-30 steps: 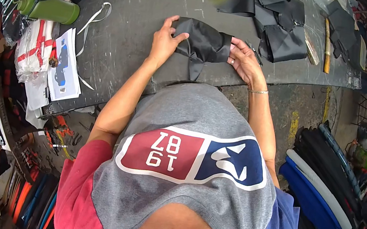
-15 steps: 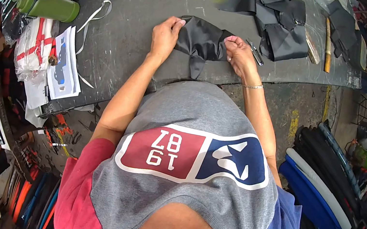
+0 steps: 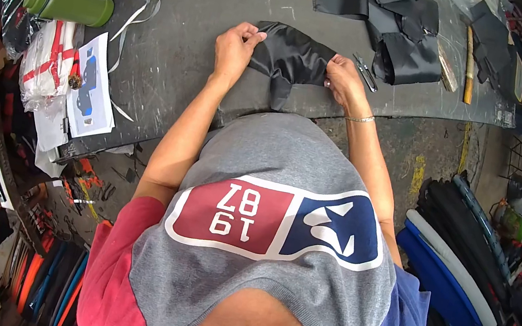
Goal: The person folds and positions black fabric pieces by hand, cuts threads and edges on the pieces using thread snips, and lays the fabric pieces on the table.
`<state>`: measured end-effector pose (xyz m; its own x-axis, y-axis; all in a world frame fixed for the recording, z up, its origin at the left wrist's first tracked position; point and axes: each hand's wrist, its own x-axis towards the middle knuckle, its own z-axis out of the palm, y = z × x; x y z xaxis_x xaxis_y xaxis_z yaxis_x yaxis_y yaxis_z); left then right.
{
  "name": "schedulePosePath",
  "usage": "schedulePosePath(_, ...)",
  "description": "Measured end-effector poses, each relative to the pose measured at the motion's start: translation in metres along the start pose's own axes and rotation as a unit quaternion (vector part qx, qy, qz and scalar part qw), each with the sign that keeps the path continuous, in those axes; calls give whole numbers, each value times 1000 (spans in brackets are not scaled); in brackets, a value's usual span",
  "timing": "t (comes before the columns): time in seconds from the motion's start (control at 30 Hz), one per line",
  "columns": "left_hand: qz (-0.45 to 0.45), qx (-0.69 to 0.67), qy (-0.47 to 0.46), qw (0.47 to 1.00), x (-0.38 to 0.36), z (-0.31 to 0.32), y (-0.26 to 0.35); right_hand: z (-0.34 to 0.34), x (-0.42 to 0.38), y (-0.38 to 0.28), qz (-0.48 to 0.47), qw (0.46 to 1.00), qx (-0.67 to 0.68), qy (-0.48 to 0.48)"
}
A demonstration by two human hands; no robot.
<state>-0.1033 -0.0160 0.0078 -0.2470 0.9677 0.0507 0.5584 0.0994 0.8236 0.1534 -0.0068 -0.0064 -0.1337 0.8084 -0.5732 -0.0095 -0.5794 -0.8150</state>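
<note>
Scuffed dark grey tabletop (image 3: 191, 4) fills the upper frame. At upper centre lies a limp black fabric piece (image 3: 290, 56), likely light and slippery; its side edges suit holding. Left hand (image 3: 234, 50) and right hand (image 3: 341, 83) each pinch one edge. Small metal snips (image 3: 364, 71) and heaped black fabric offcuts (image 3: 398, 19) crowd the right.

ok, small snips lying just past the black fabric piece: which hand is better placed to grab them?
Right, probably. The right hand grips the black fabric piece at the end beside the snips. The left hand holds the far end, so it would have to cross over the fabric.
</note>
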Motion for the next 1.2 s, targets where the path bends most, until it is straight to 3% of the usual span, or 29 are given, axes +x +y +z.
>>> schedulePosePath(0.2,-42,13,-7,999,1,-3,1,15,-15,-18,-31,992,-85,83)
schedulePosePath(0.3,-37,4,1,999,1,0,-7,10,4,8,-83,978,-144,123)
schedulePosePath(0.4,-50,3,-6,999,1,-1,-11,15,2,13,-232,911,-280,196)
schedulePosePath(0.5,-62,-10,-29,998,2,-4,-7,6,15,21,-227,918,-283,159)
schedulePosePath(0.6,-55,-21,-48,997,1,-3,-7,-4,9,17,-141,966,-195,99)
schedulePosePath(0.63,-31,-11,-37,999,0,2,-13,-4,20,27,-205,956,-181,105)
schedulePosePath(0.7,-14,-14,-36,999,1,10,-25,-8,25,36,-246,932,-216,154)
schedulePosePath(0.77,-25,-38,-57,997,5,16,-38,-7,20,30,-167,964,-115,170)
schedulePosePath(0.83,-42,-7,-76,996,3,8,-18,-6,6,9,44,981,126,143)
schedulePosePath(0.97,-92,37,-141,985,7,-2,5,1,6,6,-160,975,72,137)
schedulePosePath(1.07,-138,-83,-120,980,15,15,-23,-3,20,20,-195,971,9,141)
schedulePosePath(1.2,-112,1,-108,988,22,11,-14,-1,29,13,-169,962,-51,210)
